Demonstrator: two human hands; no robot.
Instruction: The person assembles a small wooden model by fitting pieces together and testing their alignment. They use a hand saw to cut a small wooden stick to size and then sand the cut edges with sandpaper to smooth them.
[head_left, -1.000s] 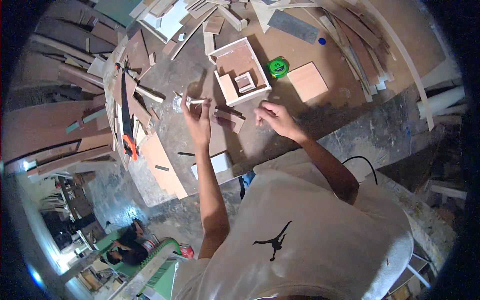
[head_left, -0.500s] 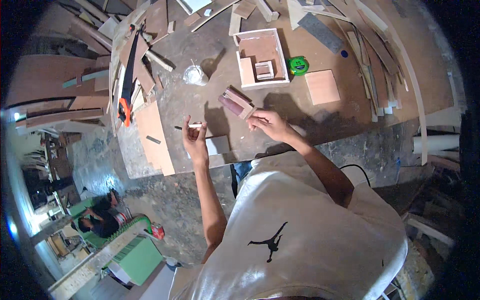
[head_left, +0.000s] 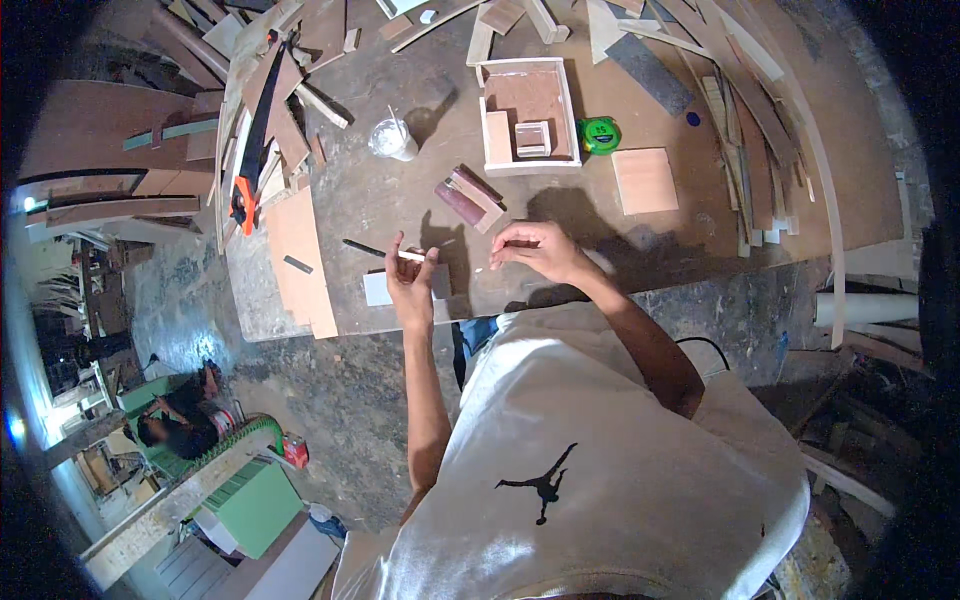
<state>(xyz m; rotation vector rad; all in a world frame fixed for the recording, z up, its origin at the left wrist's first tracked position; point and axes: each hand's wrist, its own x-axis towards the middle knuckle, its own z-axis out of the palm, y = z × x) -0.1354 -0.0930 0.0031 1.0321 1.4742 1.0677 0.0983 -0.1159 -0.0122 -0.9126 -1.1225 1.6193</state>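
Note:
My left hand [head_left: 411, 288] pinches a small white strip [head_left: 411, 256] between thumb and finger, above the near part of the table. Just left of those fingers is a dark pen [head_left: 362, 247], partly hidden behind them. A white rectangular piece [head_left: 377, 289] lies below the hand. My right hand [head_left: 538, 250] is held with its fingers loosely bent and nothing visible in them. Close to its fingertips, but apart from them, a small maroon-and-tan wooden assembly [head_left: 470, 199] rests on the table. Beyond it stands a shallow open wooden box [head_left: 572, 110] with a small square frame [head_left: 532, 138] inside.
A plastic cup [head_left: 393, 140] with a stirring stick stands left of the box. A green tape measure [head_left: 600, 135] and a square wooden panel [head_left: 645, 181] are to its right. An orange-handled saw [head_left: 244, 203] and wood offcuts line the left side. Another person [head_left: 185, 425] is at lower left.
My right hand has let go of the maroon-and-tan wooden assembly, which now rests on the table. My left hand has shifted slightly right, still pinching the white strip.

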